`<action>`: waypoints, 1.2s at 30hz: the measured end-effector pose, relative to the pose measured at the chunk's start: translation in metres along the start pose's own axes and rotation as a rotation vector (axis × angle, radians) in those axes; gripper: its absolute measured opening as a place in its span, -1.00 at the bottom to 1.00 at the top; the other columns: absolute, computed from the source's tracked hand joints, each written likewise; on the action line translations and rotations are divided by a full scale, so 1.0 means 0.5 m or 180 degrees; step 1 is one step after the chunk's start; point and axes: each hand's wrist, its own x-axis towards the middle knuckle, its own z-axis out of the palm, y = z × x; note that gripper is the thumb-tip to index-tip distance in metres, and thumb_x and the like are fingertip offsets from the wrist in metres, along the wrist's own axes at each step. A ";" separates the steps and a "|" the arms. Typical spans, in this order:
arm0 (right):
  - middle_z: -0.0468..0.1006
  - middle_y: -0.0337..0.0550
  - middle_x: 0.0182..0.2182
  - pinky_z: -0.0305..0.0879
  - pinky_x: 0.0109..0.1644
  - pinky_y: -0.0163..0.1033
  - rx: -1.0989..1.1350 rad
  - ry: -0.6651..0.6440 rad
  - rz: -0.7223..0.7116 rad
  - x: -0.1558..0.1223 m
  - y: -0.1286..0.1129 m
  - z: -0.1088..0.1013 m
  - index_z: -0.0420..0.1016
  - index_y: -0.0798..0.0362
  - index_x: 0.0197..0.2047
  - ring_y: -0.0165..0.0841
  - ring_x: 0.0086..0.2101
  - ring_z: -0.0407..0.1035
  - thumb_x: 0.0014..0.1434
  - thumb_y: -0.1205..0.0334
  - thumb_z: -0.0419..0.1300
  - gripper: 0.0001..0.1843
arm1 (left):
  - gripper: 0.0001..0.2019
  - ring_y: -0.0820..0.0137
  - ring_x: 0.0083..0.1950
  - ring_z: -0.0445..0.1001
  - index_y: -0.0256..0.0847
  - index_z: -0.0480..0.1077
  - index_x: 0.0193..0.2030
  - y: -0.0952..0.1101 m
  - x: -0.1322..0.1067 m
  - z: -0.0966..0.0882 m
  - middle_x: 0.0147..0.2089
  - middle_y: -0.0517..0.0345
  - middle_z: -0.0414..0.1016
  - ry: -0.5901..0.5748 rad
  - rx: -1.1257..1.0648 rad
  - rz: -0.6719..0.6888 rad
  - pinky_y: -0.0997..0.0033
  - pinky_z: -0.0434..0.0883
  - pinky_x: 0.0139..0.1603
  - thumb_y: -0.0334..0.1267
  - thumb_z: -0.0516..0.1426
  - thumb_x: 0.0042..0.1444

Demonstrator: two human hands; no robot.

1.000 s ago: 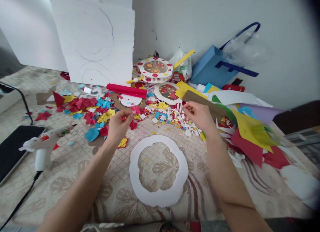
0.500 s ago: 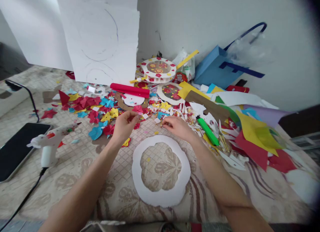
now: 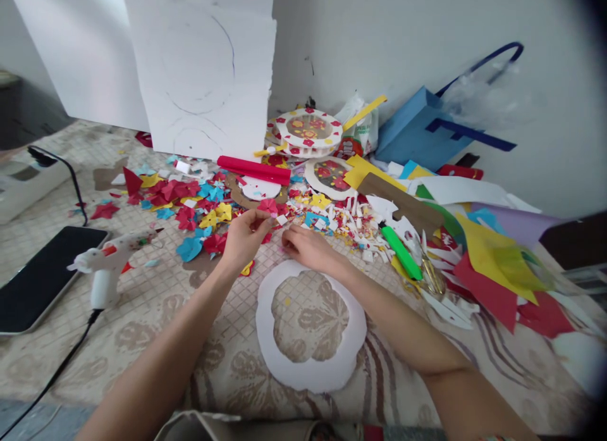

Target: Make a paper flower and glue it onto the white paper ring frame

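Your left hand (image 3: 247, 236) makes a narrow pinch at a red paper flower (image 3: 267, 205); your right hand (image 3: 306, 246) curls nearby. Whether either holds anything, I cannot tell. Nearer you, a white ring (image 3: 265, 324) lies on the worktop (image 3: 227, 343).

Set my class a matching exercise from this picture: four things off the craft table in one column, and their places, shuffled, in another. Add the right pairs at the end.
Things
1. white ring
2. glue gun
3. green cutter
4. blue bag

Places
A. beside the gold-handled scissors
B. at the back of the table, by the wall
C. towards the front, just below the right hand in the picture
D. at the left, beside the black-screened device

Right pairs: 1-C, 2-D, 3-A, 4-B
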 end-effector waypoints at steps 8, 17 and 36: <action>0.47 -0.11 -0.28 0.19 -0.19 -0.31 0.0207 0.0039 0.0132 -0.006 0.004 0.000 0.41 0.09 -0.29 -0.34 -0.24 0.35 0.16 0.39 0.07 -0.89 | -0.81 0.39 -0.41 0.44 -0.26 0.42 -0.32 0.002 0.001 -0.001 -0.41 0.10 0.48 -0.0015 -0.0011 -0.0022 0.44 0.30 -0.42 -0.17 0.16 0.00; 0.46 -0.14 -0.34 0.17 -0.23 -0.29 0.0148 0.0890 0.0607 -0.013 0.129 -0.067 0.39 0.09 -0.34 -0.37 -0.34 0.32 0.12 0.42 0.07 -0.90 | -0.80 0.36 -0.40 0.46 -0.26 0.42 -0.31 0.003 -0.002 0.002 -0.41 0.09 0.48 -0.0047 0.0053 -0.0086 0.39 0.35 -0.38 -0.15 0.16 0.01; 0.47 -0.18 -0.36 0.18 -0.22 -0.32 0.0522 0.0447 0.0219 -0.039 0.088 -0.040 0.45 0.08 -0.33 -0.39 -0.30 0.34 0.15 0.39 0.12 -0.91 | -0.82 0.39 -0.41 0.45 -0.24 0.43 -0.34 0.001 -0.005 0.006 -0.44 0.12 0.49 -0.0041 -0.0030 -0.0069 0.44 0.33 -0.40 -0.17 0.19 -0.01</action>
